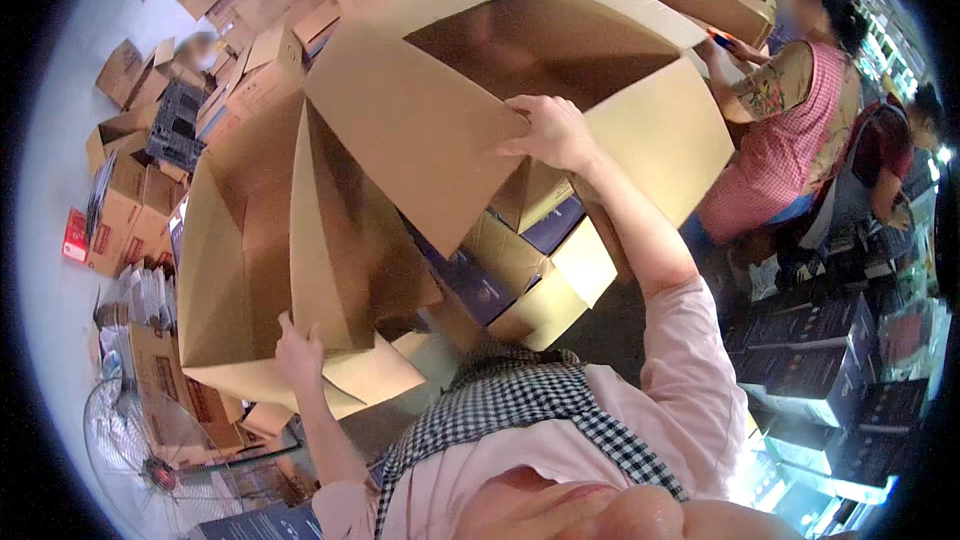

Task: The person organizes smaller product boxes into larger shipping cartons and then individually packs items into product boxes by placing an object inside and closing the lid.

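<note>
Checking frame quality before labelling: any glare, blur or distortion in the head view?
Head view: strong fisheye bend and dark vignette at the rim; glare on the lit shelves at right; the big box and both hands, left and right, are sharp; a co-worker's face is blurred.

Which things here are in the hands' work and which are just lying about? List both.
In hand: large open cardboard box, gripped by right hand at a flap and left hand at the lower edge.

Lying about: stacked cardboard boxes, floor fan, dark blue boxes, black crate.
</note>
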Tool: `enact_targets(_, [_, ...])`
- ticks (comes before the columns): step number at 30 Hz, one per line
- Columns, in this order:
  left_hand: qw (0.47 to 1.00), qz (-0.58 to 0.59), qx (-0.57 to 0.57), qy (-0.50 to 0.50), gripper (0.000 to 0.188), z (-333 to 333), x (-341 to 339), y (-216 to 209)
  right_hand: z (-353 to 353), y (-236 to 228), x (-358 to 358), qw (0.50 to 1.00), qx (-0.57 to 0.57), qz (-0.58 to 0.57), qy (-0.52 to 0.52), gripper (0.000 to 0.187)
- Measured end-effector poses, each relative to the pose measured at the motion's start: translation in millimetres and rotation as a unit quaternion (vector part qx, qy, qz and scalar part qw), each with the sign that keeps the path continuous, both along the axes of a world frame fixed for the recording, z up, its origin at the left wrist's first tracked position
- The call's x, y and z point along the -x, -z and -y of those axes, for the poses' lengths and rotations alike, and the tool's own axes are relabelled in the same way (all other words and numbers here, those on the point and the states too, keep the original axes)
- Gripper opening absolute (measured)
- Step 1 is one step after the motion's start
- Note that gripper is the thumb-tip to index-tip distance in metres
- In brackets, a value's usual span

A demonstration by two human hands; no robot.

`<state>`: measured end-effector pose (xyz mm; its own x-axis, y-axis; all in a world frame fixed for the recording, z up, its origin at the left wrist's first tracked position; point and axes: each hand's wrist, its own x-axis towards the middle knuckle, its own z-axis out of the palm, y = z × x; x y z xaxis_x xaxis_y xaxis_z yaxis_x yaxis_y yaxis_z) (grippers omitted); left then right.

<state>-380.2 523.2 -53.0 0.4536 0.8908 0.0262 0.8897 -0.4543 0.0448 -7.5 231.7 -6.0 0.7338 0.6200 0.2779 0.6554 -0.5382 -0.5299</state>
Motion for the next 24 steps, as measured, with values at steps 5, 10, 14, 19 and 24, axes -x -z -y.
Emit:
enact_targets(5, [0.934, 0.271, 0.061, 0.225, 0.065, -8, -93, -19, 5, 56, 23, 0.996, 0.032, 0.085, 0.020, 0.075])
enact_targets(10, [0.814, 0.402, 0.349, 0.232, 0.108, -43, -307, -21, 10, -6, 0, 0.992, -0.096, 0.074, -0.024, 0.065])
enact_targets(14, [0.747, 0.390, 0.485, 0.235, 0.111, -38, -403, 83, -10, -7, 13, 0.996, -0.047, 0.071, -0.002, 0.069])
enact_targets(19, [0.761, 0.007, 0.545, 0.352, 0.069, -68, -401, 30, -8, 96, 46, 0.978, 0.012, 0.194, -0.076, 0.061])
enact_targets(24, [0.711, 0.233, 0.032, 0.663, 0.042, -25, -456, -33, -50, 80, 79, 0.978, -0.011, 0.173, -0.120, 0.058])
